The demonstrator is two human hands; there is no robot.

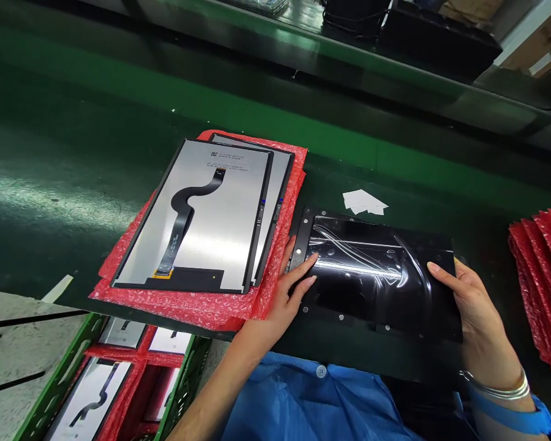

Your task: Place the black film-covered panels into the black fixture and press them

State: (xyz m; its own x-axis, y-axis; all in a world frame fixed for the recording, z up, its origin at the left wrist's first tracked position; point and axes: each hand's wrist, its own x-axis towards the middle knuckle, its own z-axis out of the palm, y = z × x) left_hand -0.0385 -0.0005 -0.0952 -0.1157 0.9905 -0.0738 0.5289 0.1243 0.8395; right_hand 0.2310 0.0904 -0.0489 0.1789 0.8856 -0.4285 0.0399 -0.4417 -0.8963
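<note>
A black panel [376, 275] covered with glossy, wrinkled film lies flat on the green bench in front of me. My left hand [290, 288] grips its left edge, thumb on top near a small label. My right hand [463, 291] holds its right edge, thumb lying over the top surface. To the left, two silver display panels [220, 226] with black flex cables lie face down, stacked on red bubble wrap [202, 306].
A green crate [68, 373] at lower left holds more silver panels between red bubble wrap. A pile of red bubble-wrap sheets [546, 275] sits at the right edge. A white paper scrap [363, 201] lies behind the black panel. Dark boxes stand on the far shelf.
</note>
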